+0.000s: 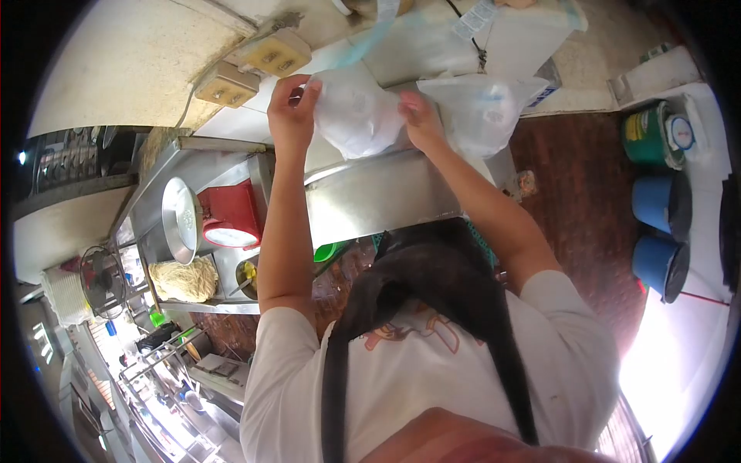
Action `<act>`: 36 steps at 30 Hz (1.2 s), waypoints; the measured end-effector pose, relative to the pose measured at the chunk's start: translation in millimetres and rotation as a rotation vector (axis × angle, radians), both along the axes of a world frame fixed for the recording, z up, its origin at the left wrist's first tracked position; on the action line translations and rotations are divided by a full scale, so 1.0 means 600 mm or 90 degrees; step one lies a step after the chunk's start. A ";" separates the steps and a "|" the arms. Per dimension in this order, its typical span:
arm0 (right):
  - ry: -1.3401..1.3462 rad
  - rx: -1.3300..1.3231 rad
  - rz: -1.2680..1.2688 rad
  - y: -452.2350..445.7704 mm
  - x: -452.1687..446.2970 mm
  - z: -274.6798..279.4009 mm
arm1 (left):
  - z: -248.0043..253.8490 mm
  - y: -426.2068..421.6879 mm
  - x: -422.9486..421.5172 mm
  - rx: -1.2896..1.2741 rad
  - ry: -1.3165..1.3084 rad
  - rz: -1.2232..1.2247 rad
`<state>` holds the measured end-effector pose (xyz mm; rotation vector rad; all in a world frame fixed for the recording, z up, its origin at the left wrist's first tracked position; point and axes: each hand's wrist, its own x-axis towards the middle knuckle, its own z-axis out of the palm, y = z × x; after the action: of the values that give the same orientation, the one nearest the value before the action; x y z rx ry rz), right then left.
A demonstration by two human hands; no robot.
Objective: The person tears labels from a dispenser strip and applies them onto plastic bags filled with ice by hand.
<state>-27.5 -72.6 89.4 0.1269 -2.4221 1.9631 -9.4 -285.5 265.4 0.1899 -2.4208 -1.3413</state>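
Observation:
A translucent white plastic bag [353, 116] is spread between my two hands above the steel counter [378, 193]. My left hand [295, 108] pinches the bag's upper left edge between thumb and fingers. At the opposite side, my right hand [421, 117] has its fingers curled at the bag's edge, slightly blurred and partly behind the plastic. Just right of that hand stands a second, filled-looking plastic bag [482, 112]; its contents cannot be made out.
On a steel shelf to the left are a red weighing scale [231, 216], a metal pan [183, 220] and a bundle of pale noodle-like strands [184, 279]. Wall sockets [228, 85] sit near my left hand. Blue bins [653, 202] line the right side.

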 end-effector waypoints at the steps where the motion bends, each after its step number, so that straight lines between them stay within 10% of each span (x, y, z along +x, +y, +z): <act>1: -0.001 -0.024 0.004 0.010 0.006 0.008 | -0.001 -0.001 -0.001 0.024 0.006 0.024; 7: 0.159 -0.026 -0.004 0.024 0.017 0.056 | 0.058 -0.014 -0.024 0.108 0.197 0.036; 18: -0.215 -0.396 0.270 0.010 0.023 0.242 | 0.264 0.116 0.107 0.427 0.363 -0.201; 23: -0.388 -0.450 0.451 0.042 0.038 0.236 | 0.252 0.102 0.125 0.695 0.264 -0.650; 26: -0.351 -0.404 0.517 0.110 0.076 0.304 | 0.239 0.117 0.105 0.710 0.334 -0.645; 29: -0.294 -0.493 0.422 0.160 0.098 0.322 | 0.113 0.115 0.041 0.454 0.131 -0.340; 30: -0.277 -0.533 0.398 0.172 0.097 0.308 | 0.053 0.112 0.028 0.316 -0.186 -0.247; 32: -0.272 -0.584 0.320 0.193 0.091 0.297 | -0.053 0.136 0.038 0.388 -0.487 -0.298; 36: -0.276 -0.611 0.065 0.246 0.059 0.293 | -0.094 0.189 0.073 0.839 -0.476 -0.405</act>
<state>8.1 74.9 265.3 -0.2175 -1.3437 3.1909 34.6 -172.2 209.0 0.2789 -1.5648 -3.4808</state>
